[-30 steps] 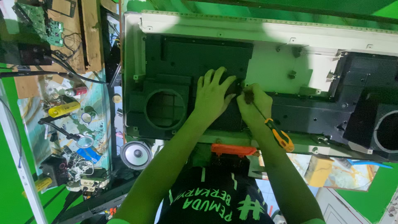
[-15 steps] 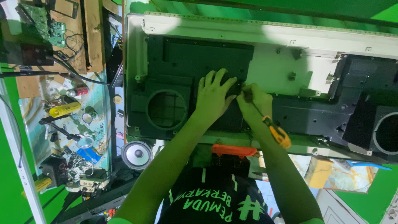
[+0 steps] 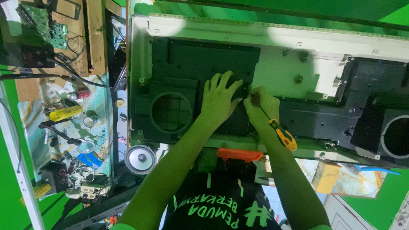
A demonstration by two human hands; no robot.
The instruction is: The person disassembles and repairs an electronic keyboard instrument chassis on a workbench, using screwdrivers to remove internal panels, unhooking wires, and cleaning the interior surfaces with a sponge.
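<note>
A large white flat panel chassis [image 3: 281, 72] lies across the view with black plastic housings on it. My left hand [image 3: 219, 100] lies flat with fingers spread on the left black speaker housing [image 3: 179, 76], beside its round opening [image 3: 171, 113]. My right hand [image 3: 262, 104] grips a screwdriver with a yellow and black handle [image 3: 283, 136]; its tip is hidden under my fingers, right next to my left hand's fingertips. A second black housing with a round opening [image 3: 396, 136] sits at the right end.
A loose round speaker [image 3: 139, 159] lies below the chassis on the left. An orange tool [image 3: 240, 154] rests at the near edge. A cluttered side table [image 3: 64, 127] at left holds a yellow can, circuit boards, cables and small parts.
Both hands stay almost in place on the black housing; the view has shifted only slightly.
</note>
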